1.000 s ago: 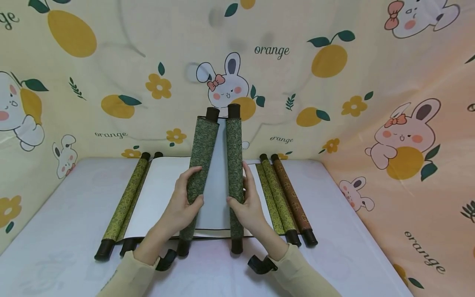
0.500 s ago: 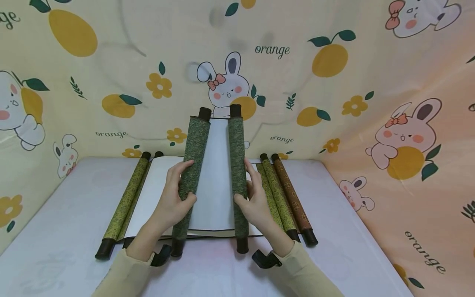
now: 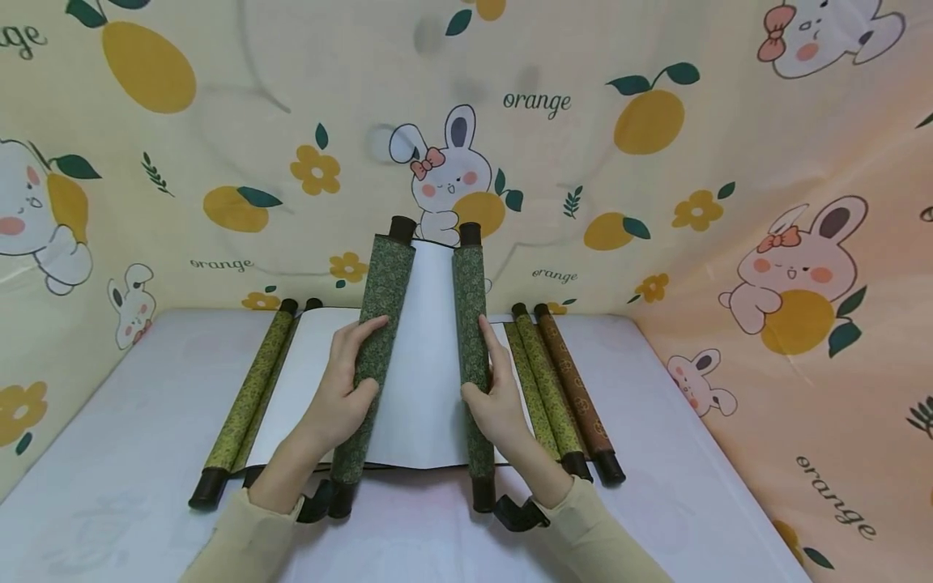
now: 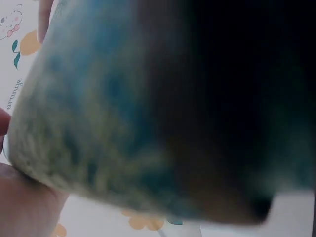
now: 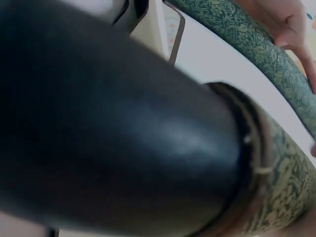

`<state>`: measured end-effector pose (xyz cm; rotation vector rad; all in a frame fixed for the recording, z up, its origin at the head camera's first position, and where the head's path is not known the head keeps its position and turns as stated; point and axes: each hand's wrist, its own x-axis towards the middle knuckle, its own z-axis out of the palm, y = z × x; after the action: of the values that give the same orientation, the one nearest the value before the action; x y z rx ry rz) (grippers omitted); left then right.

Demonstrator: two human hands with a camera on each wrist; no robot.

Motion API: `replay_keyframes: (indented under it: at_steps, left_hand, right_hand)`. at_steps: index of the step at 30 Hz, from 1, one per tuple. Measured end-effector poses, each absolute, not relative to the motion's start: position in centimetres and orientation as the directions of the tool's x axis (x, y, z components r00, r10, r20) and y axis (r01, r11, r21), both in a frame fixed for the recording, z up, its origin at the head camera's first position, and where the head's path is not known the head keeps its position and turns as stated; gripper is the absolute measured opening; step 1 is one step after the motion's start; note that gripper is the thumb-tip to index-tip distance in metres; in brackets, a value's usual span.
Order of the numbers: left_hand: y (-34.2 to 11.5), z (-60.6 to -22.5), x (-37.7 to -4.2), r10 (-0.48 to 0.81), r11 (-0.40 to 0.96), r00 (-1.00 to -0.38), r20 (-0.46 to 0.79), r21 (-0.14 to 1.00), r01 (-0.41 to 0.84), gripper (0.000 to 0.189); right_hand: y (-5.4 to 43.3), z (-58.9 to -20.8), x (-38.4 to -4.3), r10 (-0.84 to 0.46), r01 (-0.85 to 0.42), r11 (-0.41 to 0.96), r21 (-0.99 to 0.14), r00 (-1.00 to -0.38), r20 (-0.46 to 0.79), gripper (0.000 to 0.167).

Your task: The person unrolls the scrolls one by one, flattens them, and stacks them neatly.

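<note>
A scroll with dark green patterned rolls is held up over the table, a strip of white paper unrolled between them. My left hand grips the left roll, thumb on the near side. Around the right roll my right hand holds in the same way. Black knobs cap both ends of each roll. The rolls lean slightly toward each other at the top. In the left wrist view the patterned roll looms blurred and close. A black end knob fills much of the right wrist view.
Beneath lies another scroll, its white sheet spread between yellow-green rolls at left and right. A brown patterned scroll lies beside it on the white table. Printed cloth stands behind.
The rolls have spread apart, the left one moving left and the right one slightly right, so more white paper shows between them. Both have also dipped a little toward me.
</note>
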<state>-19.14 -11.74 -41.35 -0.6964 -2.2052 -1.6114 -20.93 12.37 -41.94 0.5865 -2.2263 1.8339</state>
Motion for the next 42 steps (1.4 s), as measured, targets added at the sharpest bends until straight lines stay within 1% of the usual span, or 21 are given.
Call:
replay_keyframes:
  at_steps: [4,6,10,13,17,20,25,30,36,42]
  left_hand:
    - [-11.5,-41.4,-19.1,0.189,0.272,-0.818,0.543,0.771,0.575,0.083]
    - [-11.5,-41.5,-19.2,0.182,0.297,-0.816,0.548,0.761,0.577,0.081]
    - [-11.6,-41.5,-19.4,0.164,0.348,-0.819,0.55,0.745,0.57,0.084]
    - [-11.8,-41.6,-19.5,0.149,0.367,-0.808,0.57,0.728,0.58,0.085]
    - [-12.2,-41.7,-19.8,0.136,0.358,-0.786,0.603,0.71,0.606,0.084]
    - [-12.4,-41.4,-19.8,0.127,0.334,-0.793,0.595,0.728,0.599,0.084]
    - [-12.6,-41.1,-19.5,0.109,0.326,-0.816,0.568,0.755,0.569,0.083]
    - [-13.0,-40.7,-19.3,0.118,0.324,-0.817,0.565,0.755,0.57,0.082]
    - [-13.7,-40.5,-19.3,0.112,0.351,-0.818,0.564,0.748,0.563,0.08]
    - [-14.4,-40.2,-19.3,0.103,0.344,-0.82,0.563,0.753,0.561,0.076]
  right_hand:
    - [12.4,-42.1,-20.8,-0.158,-0.426,0.223,-0.877,-0.903,0.399,0.101]
    - [12.5,-42.0,-20.8,-0.158,-0.439,0.229,-0.869,-0.898,0.412,0.101]
    - [12.7,-41.8,-21.0,-0.166,-0.457,0.194,-0.868,-0.888,0.43,0.099]
    - [12.9,-41.6,-21.2,-0.157,-0.468,0.16,-0.869,-0.881,0.445,0.097]
    - [13.0,-41.4,-21.4,-0.139,-0.475,0.104,-0.874,-0.877,0.46,0.096]
    - [13.1,-41.4,-21.5,-0.138,-0.482,0.076,-0.873,-0.872,0.47,0.095]
    - [13.3,-41.2,-21.6,-0.143,-0.505,0.09,-0.858,-0.859,0.491,0.092]
    - [13.8,-41.0,-21.7,-0.173,-0.496,0.034,-0.868,-0.858,0.483,0.096]
    - [14.5,-40.7,-21.8,-0.198,-0.475,0.056,-0.878,-0.868,0.456,0.097]
    - [14.9,-40.3,-22.0,-0.201,-0.461,0.064,-0.885,-0.875,0.441,0.095]
